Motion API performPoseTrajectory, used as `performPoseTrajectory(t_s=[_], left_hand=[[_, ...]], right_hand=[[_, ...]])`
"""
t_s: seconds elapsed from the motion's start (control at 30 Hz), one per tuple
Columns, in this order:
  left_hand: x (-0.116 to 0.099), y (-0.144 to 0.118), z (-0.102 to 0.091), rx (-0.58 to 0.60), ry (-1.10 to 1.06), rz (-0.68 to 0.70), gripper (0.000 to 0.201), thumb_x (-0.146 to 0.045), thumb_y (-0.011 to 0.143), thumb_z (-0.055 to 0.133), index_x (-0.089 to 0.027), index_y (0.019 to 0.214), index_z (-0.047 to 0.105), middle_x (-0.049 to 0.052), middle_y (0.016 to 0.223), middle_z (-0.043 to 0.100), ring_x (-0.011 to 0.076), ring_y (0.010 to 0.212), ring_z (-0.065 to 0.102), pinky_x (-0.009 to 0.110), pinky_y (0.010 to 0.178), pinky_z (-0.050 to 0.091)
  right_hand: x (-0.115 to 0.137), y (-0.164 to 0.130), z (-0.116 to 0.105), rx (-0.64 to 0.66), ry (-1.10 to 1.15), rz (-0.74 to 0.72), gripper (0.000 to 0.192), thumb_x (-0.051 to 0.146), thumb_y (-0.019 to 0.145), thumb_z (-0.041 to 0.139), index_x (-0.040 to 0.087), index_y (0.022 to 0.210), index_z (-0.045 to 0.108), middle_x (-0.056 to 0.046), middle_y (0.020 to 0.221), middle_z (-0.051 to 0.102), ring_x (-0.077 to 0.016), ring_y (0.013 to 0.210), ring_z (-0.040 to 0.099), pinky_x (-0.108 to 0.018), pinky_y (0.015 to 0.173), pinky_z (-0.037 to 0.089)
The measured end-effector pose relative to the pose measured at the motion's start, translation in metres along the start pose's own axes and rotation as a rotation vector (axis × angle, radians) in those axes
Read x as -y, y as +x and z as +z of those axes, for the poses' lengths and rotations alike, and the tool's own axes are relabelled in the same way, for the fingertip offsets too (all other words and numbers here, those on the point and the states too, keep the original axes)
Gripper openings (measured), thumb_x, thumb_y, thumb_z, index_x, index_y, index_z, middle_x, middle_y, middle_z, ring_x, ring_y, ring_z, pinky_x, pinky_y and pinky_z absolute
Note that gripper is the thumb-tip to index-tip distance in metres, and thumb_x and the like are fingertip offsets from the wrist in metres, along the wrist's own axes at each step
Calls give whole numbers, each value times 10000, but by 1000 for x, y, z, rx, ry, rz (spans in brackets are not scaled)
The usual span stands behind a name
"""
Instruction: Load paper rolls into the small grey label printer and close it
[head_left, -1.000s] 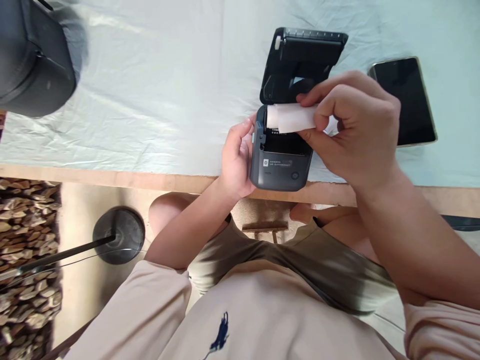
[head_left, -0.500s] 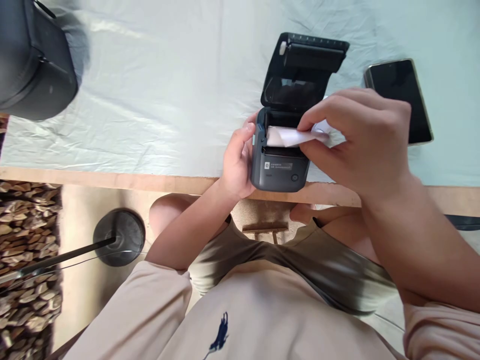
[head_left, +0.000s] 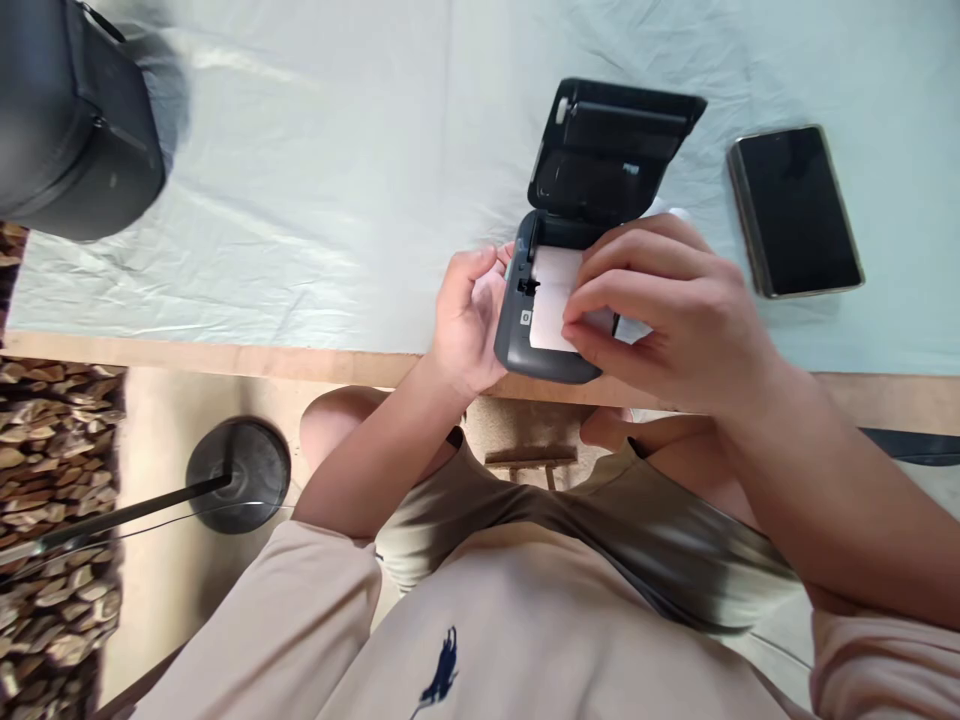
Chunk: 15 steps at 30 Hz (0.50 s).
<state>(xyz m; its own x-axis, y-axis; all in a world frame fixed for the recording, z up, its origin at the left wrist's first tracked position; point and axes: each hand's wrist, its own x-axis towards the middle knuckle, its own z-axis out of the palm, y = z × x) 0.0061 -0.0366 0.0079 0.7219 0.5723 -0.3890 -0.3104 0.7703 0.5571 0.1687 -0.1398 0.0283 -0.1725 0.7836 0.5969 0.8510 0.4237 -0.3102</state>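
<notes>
A small dark grey label printer (head_left: 519, 345) sits at the near edge of the table with its lid (head_left: 615, 150) swung open and up. A white paper roll lies in its bay, and a white strip of paper (head_left: 553, 300) is drawn forward over the printer's front. My right hand (head_left: 667, 310) pinches that strip with fingertips and thumb. My left hand (head_left: 469, 320) grips the printer's left side, steadying it.
A black phone (head_left: 795, 210) lies face up to the right of the printer. A black rounded case (head_left: 71, 120) stands at the far left on the pale cloth (head_left: 315, 170). The table's wooden edge (head_left: 225, 355) runs in front of my lap.
My right hand lowered the paper roll from above the printer into its bay, then pulled the loose strip forward over the front. The left hand stayed on the printer's side.
</notes>
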Motion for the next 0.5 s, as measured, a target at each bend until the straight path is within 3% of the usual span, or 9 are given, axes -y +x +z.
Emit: performPoseTrajectory(t_s=[0.13, 0.23, 0.33, 0.5], left_hand=[[-1, 1, 1, -27, -18, 82, 327, -292, 1070, 357, -203, 953, 649, 53, 848, 691, 275, 1299, 782, 395, 1119, 655], [-1, 2, 3, -107, -27, 125, 353, -310, 1093, 364, -195, 1031, 692, 63, 928, 752, 271, 1322, 768, 378, 1102, 655], [-2, 3, 5, -159, -69, 119, 327, -321, 1113, 403, -220, 1145, 713, 59, 1016, 790, 255, 1292, 756, 369, 1068, 653], [-2, -1, 4, -118, -5, 34, 323, -429, 1152, 468, -283, 1346, 681, 49, 1110, 807, 225, 1074, 779, 310, 814, 650]], right_hand=[[-3, -3, 0, -16, 54, 5, 66, 210, 1047, 706, 274, 1059, 703, -18, 1101, 810, -235, 1124, 785, -423, 1015, 641], [-7, -9, 3, -1, 77, 9, 141, 258, 1041, 736, 282, 1179, 717, -40, 1279, 813, -274, 1317, 771, -484, 1185, 638], [-11, -15, 8, -24, 84, -24, 242, 270, 1024, 770, 285, 1262, 728, -49, 1364, 800, -295, 1412, 741, -511, 1254, 625], [-14, -20, 13, -80, 86, -40, 259, 195, 1017, 749, 304, 1251, 757, -32, 1350, 817, -294, 1453, 727, -529, 1283, 615]])
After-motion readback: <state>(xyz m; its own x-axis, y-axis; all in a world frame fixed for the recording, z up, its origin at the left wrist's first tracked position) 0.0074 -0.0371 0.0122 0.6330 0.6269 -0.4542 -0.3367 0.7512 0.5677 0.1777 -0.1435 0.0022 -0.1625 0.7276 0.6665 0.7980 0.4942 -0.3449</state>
